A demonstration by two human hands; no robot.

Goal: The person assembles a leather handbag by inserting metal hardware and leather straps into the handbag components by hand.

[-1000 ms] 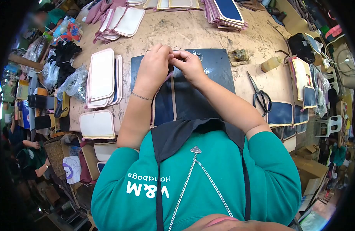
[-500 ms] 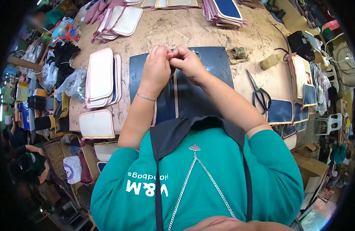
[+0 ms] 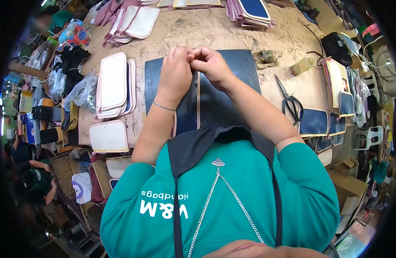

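Note:
My left hand and my right hand meet above a black mat, fingertips pinched close together. A dark blue panel with a pale edge runs from beneath my hands toward my chest, its near end hidden by the apron collar. Its far end reaches up to my fingers, which seem to pinch it there, though the exact grip is covered. Both hands are closed, thumbs bent inward. To the right of the mat lie black-handled scissors, blades pointing away from me.
Stacked white panels and a single white panel lie on the left. Farther off are more panel stacks. A small bottle, a lumpy brownish object and blue panels are on the right. Another person is at far left.
My hands stay together over the panel and have shifted slightly away from me. My right fingers look a little more arched. Otherwise the view has only moved slightly.

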